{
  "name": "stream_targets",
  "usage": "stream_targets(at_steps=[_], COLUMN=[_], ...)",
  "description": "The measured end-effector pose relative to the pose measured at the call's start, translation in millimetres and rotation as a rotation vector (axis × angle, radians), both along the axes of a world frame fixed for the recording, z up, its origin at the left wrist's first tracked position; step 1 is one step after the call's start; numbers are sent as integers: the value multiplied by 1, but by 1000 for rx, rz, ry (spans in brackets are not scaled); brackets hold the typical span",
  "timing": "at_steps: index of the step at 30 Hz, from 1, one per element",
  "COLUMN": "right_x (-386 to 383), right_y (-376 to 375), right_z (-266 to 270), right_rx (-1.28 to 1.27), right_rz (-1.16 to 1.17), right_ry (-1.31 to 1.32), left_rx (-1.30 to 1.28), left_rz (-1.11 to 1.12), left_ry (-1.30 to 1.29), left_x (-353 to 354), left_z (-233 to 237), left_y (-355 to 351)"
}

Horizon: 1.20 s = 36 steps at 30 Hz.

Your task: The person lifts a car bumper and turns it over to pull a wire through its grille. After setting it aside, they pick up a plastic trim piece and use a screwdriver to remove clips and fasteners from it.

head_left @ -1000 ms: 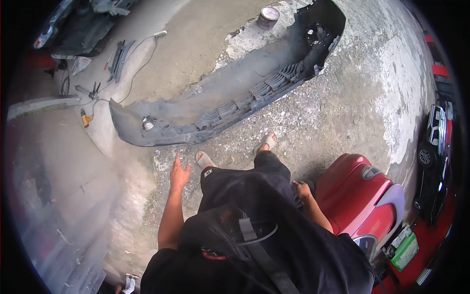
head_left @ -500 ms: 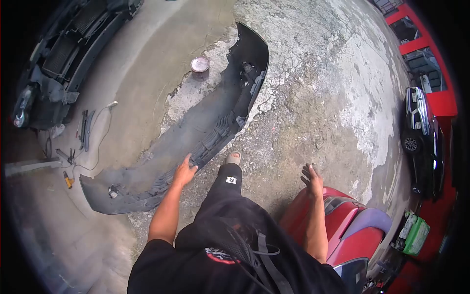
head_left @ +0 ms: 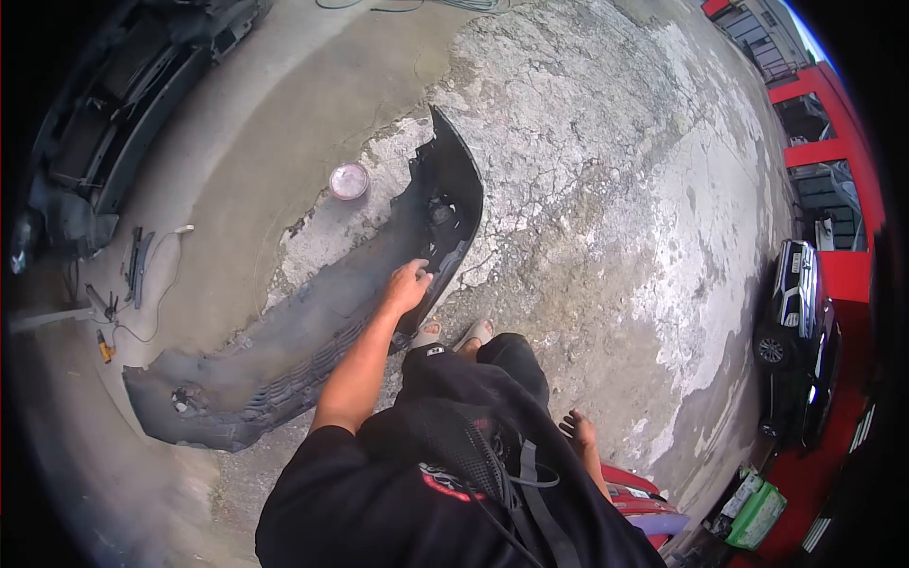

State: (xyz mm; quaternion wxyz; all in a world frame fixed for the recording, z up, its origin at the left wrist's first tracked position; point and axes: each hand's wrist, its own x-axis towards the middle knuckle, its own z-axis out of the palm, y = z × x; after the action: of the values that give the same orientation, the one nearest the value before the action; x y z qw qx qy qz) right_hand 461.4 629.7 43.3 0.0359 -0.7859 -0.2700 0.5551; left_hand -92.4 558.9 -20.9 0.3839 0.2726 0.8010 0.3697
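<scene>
A long dark car bumper (head_left: 331, 303) lies on the concrete, running from lower left to upper centre. My left hand (head_left: 408, 286) is over its right part, fingers bent; whether it touches the bumper, and whether the fingers are closed, I cannot tell. Low on the right, my right hand (head_left: 578, 428) hangs with its fingers apart and nothing in it, near a red car part (head_left: 630, 488). Beyond the bumper's far edge stands a round tub (head_left: 349, 181) with pale contents.
Another large dark bumper assembly (head_left: 123, 114) is at the upper left. Tools (head_left: 138, 265), a cable and a yellow-handled tool (head_left: 104, 347) lie at the left. Black vehicles (head_left: 800, 331) and a green container (head_left: 757, 516) are at the right.
My left hand has moved along the bumper toward its upper right end. My right hand is lower in view. Both feet now show, and the red part has shifted down.
</scene>
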Motion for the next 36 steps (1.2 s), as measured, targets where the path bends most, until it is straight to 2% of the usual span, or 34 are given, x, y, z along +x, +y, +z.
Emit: stream_targets(at_steps=[1, 4, 7, 9, 10, 11, 13, 15, 19, 23, 25, 27, 29, 30, 32, 33, 34, 36], right_x=[-4, -6, -40, -39, -66, -95, -164, -240, -412, -549, -597, -638, -669, -685, -709, -725, -738, -753], right_y=[18, 95, 207, 288, 334, 379, 461, 541, 632, 621, 596, 562, 531, 513, 483, 469, 456, 438], right_z=[6, 7, -19, -52, -57, -51, -33, -31, -16, -9, -28, -58, -98, -121, -165, -181, -196, -229], right_rx=[-55, -126, -99, -80, -91, -88, 57, 99, 189, 209, 103, -31, -182, -223, -265, -287, -302, -361], right_rz=[85, 696, 671, 261, 264, 377, 503, 669, 902, 1047, 1141, 1188, 1263, 1283, 1315, 1345, 1306, 1302], right_ry=[-21, -122, -48, 62, -14, -51, 58, 99, 204, 352, 383, 373, 364, 361, 365, 316, 312, 301], left_rx=[56, 96, 83, 57, -16, -35, 5, -49, -61, 9, 99, 72, -221, -302, -257, -230, -331, -168], left_rz=[10, 145, 263, 397, 435, 438, 571, 596, 637, 856, 1046, 1141, 1019, 995, 1009, 950, 822, 1008], left_ry=[16, 39, 28, 3, -1, -4, -32, -18, 27, -66, -145, -231, -162, -243, -395, -375, -234, -427], left_x=[-4, -21, -37, -32, -32, -36, -23, -17, -38, -69, -89, -112, -123, -136, -156, -161, -167, -182], left_z=[1, -3, -9, -13, -22, -23, -20, -2, -2, -18, -45, -78, -120, -124, -150, -183, -215, -254], left_y=[20, 75, 119, 143, 156, 176, 194, 215, 249, 269, 271, 278, 274, 279, 288, 287, 286, 297])
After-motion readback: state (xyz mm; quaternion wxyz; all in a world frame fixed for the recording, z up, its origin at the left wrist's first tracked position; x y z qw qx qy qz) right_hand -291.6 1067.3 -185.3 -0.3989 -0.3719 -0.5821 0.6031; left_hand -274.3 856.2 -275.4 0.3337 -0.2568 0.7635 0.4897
